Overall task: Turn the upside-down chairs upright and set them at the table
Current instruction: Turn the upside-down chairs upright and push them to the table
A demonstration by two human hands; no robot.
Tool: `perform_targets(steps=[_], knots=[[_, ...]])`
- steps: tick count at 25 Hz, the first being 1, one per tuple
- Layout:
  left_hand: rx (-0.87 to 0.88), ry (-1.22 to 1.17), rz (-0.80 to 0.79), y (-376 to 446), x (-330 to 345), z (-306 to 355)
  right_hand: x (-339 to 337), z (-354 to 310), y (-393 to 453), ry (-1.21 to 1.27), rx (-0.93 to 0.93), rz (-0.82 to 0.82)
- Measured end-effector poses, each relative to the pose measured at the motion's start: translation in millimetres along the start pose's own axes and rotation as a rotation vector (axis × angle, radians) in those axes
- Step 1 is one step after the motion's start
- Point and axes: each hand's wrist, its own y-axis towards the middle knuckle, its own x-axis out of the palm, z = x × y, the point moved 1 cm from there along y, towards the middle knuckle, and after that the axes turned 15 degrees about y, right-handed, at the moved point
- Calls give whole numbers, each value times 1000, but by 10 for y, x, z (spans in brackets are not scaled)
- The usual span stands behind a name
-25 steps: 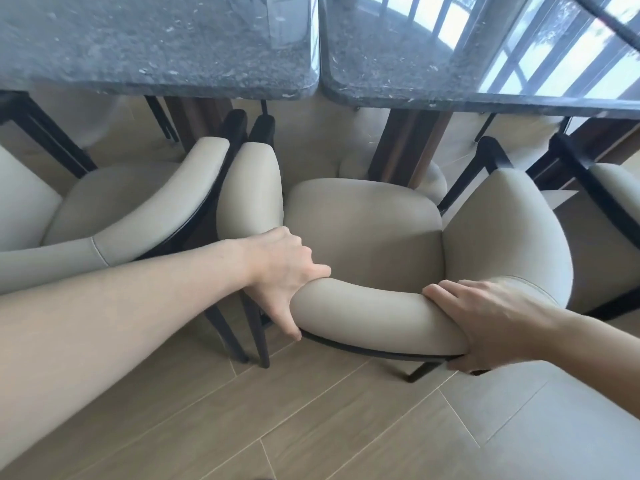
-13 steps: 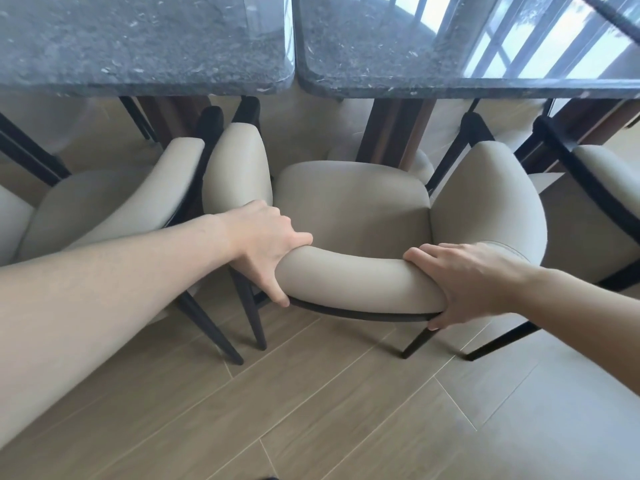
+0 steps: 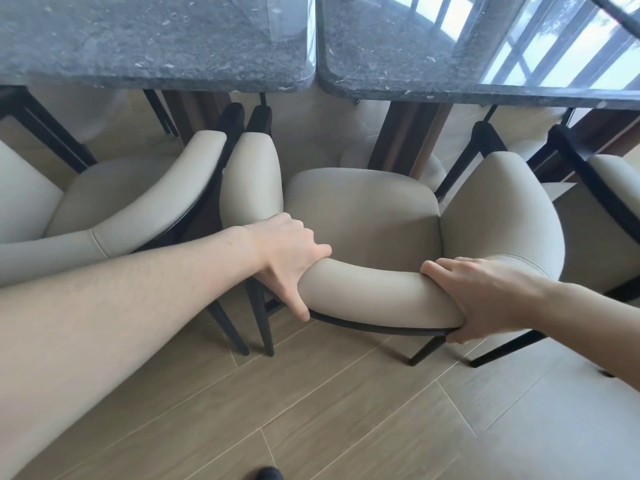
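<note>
While both arms reach forward, the person grips the padded backrest of the middle chair [image 3: 360, 216], which stands upright on its dark legs facing the gap between two dark stone tables [image 3: 156, 39]. Left hand [image 3: 287, 254] is wrapped around the left end of the curved back, thumb hooked down the outside and fingers curled over the inner side. Right hand [image 3: 481, 296] clasps the right end the same way, fingers over the top and thumb tucked under the black frame edge. Its seat sits just short of the table edge, in front of a wooden table pedestal [image 3: 408, 140]. Another beige chair [image 3: 114, 202] stands upright touching on the left, and a third chair [image 3: 609, 202] just beside it on the right. Pale wood-look floor [image 3: 329, 410] runs underneath.
</note>
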Motion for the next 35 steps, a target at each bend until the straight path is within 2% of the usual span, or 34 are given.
perform_targets(steps=[6, 12, 16, 19, 22, 24, 25, 27, 31, 35], knots=[[20, -22, 3, -75, 39, 100, 69, -73, -101, -2, 13, -15], [-5, -27, -17, -80, 52, 117, 108, -102, -140, 48, 53, 40], [-77, -184, -68, -139, 78, 211, 208, -214, -193, 36, 210, 143], [-134, -131, -185, -162, -21, 243, 257, -365, -250, 64, 362, 184], [-177, -183, -356, -125, -255, 363, 153, -493, -401, 228, 413, 230], [-225, -440, -392, -115, -441, 451, 21, -531, -577, 503, 456, 304], [-266, -628, -355, -106, -529, 483, -33, -545, -657, 642, 471, 345], [-322, -939, -182, -70, -808, 579, -133, -545, -877, 844, 479, 448], [-309, -1223, 156, 23, -1561, 963, -258, -458, -1423, 1012, 502, 659], [-269, -1392, 301, 46, -2166, 1355, -287, -355, -2033, 1168, 526, 841]])
